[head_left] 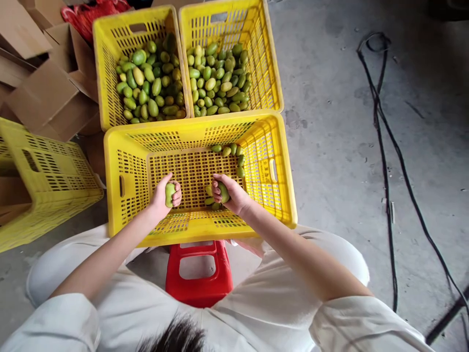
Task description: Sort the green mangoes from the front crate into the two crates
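- Our left fingers (177, 194) curl closed around a green fruit (169, 194); our right fingers (217, 191) wrap a second fruit (223, 193).
- We judge both light, firm and smooth, bruising if squeezed; the rounded middle seems the safest hold.
- Both are held over the near yellow crate (205, 232), loose fruit (240, 172) lying on its bottom.

Around you spreads a grey concrete floor (326, 146), stained in patches and flecked with small debris. To your right, a black cable (376, 100) loops across it. At your upper left, open cardboard boxes (47, 100) lie heaped beside crumpled red plastic (91, 18). A red stool (200, 292) stands before you. Soft light dims toward the top right corner.
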Available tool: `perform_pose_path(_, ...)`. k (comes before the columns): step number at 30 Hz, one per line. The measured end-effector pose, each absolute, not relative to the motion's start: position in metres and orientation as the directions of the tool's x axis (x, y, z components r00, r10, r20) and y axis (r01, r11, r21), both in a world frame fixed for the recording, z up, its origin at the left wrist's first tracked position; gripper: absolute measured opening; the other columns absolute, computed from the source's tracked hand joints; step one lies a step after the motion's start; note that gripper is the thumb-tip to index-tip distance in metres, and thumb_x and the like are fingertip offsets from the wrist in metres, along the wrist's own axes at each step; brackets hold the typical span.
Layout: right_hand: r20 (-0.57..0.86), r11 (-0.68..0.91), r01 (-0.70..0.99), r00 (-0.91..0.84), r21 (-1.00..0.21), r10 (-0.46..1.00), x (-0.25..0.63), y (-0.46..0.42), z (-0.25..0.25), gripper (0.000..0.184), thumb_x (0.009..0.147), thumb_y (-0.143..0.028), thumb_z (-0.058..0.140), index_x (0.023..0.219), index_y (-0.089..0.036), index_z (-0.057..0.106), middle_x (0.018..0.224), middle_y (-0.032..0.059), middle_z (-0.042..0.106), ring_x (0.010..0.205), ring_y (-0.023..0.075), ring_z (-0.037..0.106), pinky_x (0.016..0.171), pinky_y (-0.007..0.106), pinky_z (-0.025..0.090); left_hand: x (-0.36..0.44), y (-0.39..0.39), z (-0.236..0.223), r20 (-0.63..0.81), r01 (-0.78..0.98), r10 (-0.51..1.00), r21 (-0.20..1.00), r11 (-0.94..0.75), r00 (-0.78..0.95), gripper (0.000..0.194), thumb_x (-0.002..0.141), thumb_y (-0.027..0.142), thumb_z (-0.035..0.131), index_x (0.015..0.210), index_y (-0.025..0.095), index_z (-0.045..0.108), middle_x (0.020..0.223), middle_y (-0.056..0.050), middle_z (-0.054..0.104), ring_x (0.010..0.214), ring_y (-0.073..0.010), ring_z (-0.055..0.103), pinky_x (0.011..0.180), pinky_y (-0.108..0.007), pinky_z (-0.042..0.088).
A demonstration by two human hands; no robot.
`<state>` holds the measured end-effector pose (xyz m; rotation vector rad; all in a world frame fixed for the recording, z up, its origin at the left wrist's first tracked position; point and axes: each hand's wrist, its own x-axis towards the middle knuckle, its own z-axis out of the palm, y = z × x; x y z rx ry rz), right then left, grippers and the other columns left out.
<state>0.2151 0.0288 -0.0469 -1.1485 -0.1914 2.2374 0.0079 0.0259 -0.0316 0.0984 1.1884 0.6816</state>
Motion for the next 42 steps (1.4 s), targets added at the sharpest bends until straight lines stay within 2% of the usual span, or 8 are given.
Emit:
perform_pose_path(8, -0.688, -0.73, -0.618, -0.394, -0.292, 0.609, 0.215, 0.034, -0.046, 0.024, 0.08, -0.037, 0.07, 0.08, -0.021, 0.052, 0.074, 0.0011, 0.064, 0.065, 0.0142, 0.061, 0.055, 0.026, 0.052, 0.013, 0.024, -0.032, -0.771, -0.545, 0.601, 0.417, 0.728, 0.212, 0.014, 0.079, 0.013, 0.063, 0.093, 0.012, 0.063, 0.082, -0.005, 0.066, 0.07, -0.0156, 0.066, 0.069, -0.032, 0.057)
perform_pose_path(11, -0.651, -0.712, -0.629, -0.404, -0.313, 0.643, 0.215, 0.034, -0.045, 0.023, 0.076, -0.027, 0.072, 0.082, -0.021, 0.051, 0.081, 0.0023, 0.067, 0.073, 0.0166, 0.065, 0.061, 0.029, 0.055, 0.012, 0.022, -0.035, -0.706, -0.504, 0.662, 0.488, 0.713, 0.251, 0.023, 0.072, 0.009, 0.073, 0.091, 0.014, 0.062, 0.085, -0.004, 0.066, 0.075, -0.0147, 0.066, 0.073, -0.031, 0.057)
perform_pose_path(15, -0.628, -0.686, -0.637, -0.384, -0.351, 0.677, 0.216, 0.031, -0.044, 0.031, 0.071, -0.02, 0.077, 0.077, -0.021, 0.047, 0.061, -0.0061, 0.055, 0.056, 0.0094, 0.056, 0.052, 0.02, 0.047, 0.009, 0.023, -0.034, -0.652, -0.491, 0.695, 0.518, 0.701, 0.305, 0.024, 0.068, 0.019, 0.08, 0.075, 0.015, 0.057, 0.06, 0.004, 0.056, 0.05, -0.0061, 0.054, 0.049, -0.018, 0.044)
perform_pose_path(22, -0.637, -0.761, -0.575, -0.472, -0.302, 0.61, 0.217, 0.03, -0.048, 0.042, 0.073, -0.039, 0.078, 0.069, -0.021, 0.041, 0.048, -0.0092, 0.041, 0.041, 0.0047, 0.037, 0.04, 0.016, 0.029, 0.007, 0.023, -0.031, -0.738, -0.411, 0.601, 0.466, 0.783, 0.307, 0.03, 0.079, 0.034, 0.066, 0.061, 0.016, 0.051, 0.041, 0.007, 0.039, 0.031, -0.0034, 0.031, 0.034, -0.017, 0.023)
perform_pose_path(27, -0.659, -0.76, -0.586, -0.459, -0.279, 0.596, 0.218, 0.031, -0.05, 0.033, 0.079, -0.048, 0.068, 0.076, -0.021, 0.049, 0.056, -0.0044, 0.052, 0.048, 0.0101, 0.049, 0.044, 0.021, 0.04, 0.01, 0.023, -0.033, -0.737, -0.478, 0.621, 0.458, 0.749, 0.268, 0.02, 0.081, 0.03, 0.061, 0.07, 0.014, 0.058, 0.053, 0.0, 0.053, 0.043, -0.0091, 0.049, 0.043, -0.021, 0.039)
perform_pose_path(34, -0.644, -0.714, -0.627, -0.413, -0.312, 0.644, 0.217, 0.034, -0.049, 0.02, 0.074, -0.018, 0.065, 0.092, -0.021, 0.057, 0.083, 0.002, 0.067, 0.07, 0.0171, 0.063, 0.06, 0.031, 0.054, 0.01, 0.023, -0.038, -0.704, -0.448, 0.641, 0.488, 0.749, 0.305, 0.027, 0.07, 0.01, 0.074, 0.093, 0.015, 0.06, 0.083, -0.004, 0.066, 0.072, -0.0137, 0.064, 0.068, -0.027, 0.052)
perform_pose_path(38, -0.618, -0.738, -0.612, -0.472, -0.283, 0.628, 0.216, 0.032, -0.044, 0.023, 0.073, -0.02, 0.073, 0.081, -0.02, 0.051, 0.073, -0.0027, 0.06, 0.062, 0.0102, 0.057, 0.05, 0.02, 0.046, 0.007, 0.022, -0.038, -0.643, -0.431, 0.682, 0.537, 0.726, 0.349, 0.026, 0.07, 0.015, 0.077, 0.08, 0.017, 0.054, 0.062, 0.004, 0.056, 0.053, -0.0067, 0.054, 0.055, -0.019, 0.044)
perform_pose_path(42, -0.614, -0.787, -0.563, -0.536, -0.252, 0.58, 0.216, 0.03, -0.04, 0.036, 0.068, -0.023, 0.079, 0.077, -0.021, 0.044, 0.063, -0.0057, 0.051, 0.05, 0.0059, 0.046, 0.036, 0.011, 0.023, 0.006, 0.022, -0.037, -0.618, -0.378, 0.661, 0.543, 0.75, 0.426, 0.021, 0.078, 0.025, 0.072, 0.075, 0.016, 0.053, 0.053, 0.007, 0.049, 0.039, -0.0034, 0.04, 0.044, -0.017, 0.033)
